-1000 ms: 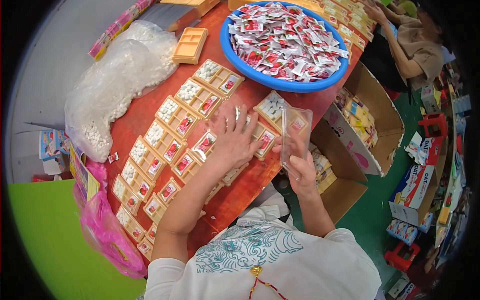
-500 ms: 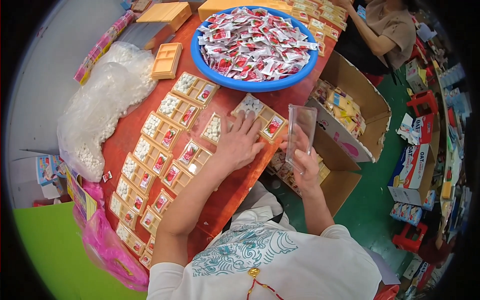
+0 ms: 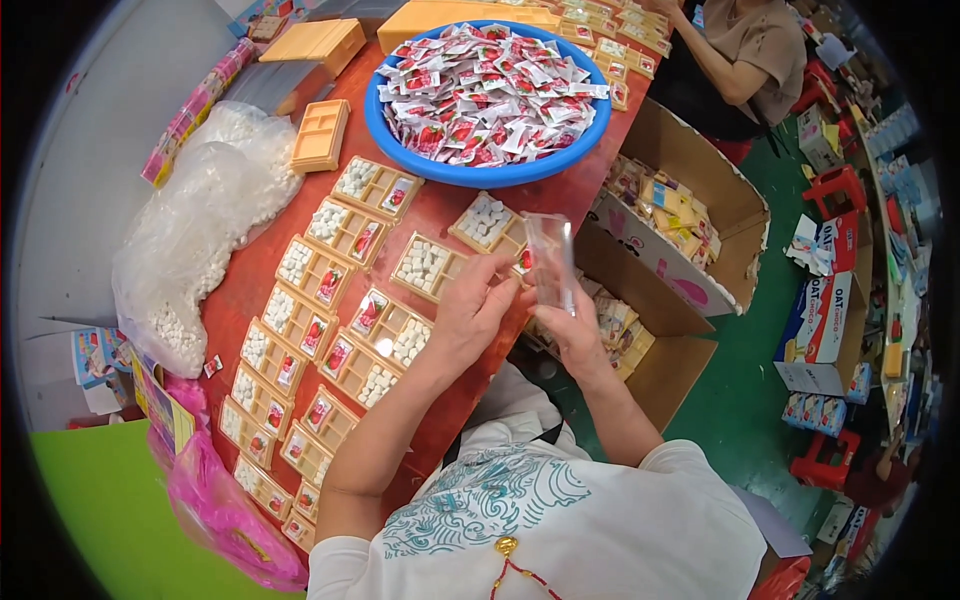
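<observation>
My right hand [image 3: 575, 335] grips a clear plastic lid [image 3: 552, 255] by its lower end, holding it upright at the table's edge. My left hand [image 3: 475, 312] is closed, thumb and fingers drawn together close to the lid; what they pinch, if anything, is hidden. It covers the right end of a cream compartment tray [image 3: 425, 265] filled partly with small white pieces. Just beyond, another cream tray [image 3: 487, 222] holds white pieces, its right end partly behind the lid. To the left, rows of similar trays [image 3: 345, 232] hold white pieces and strawberry-print sachets.
A blue basin [image 3: 380, 135] heaped with sachets stands at the back of the red table [image 3: 425, 465]. A clear bag of white pieces [image 3: 215, 180] lies along the left. Cardboard boxes [image 3: 650, 375] with packs stand right of the table. A co-worker [image 3: 745, 70] is at far right.
My left hand has drawn back from over the trays and its spread fingers have closed. My right hand has brought the clear lid left, towards the table's edge. The view has shifted slightly.
</observation>
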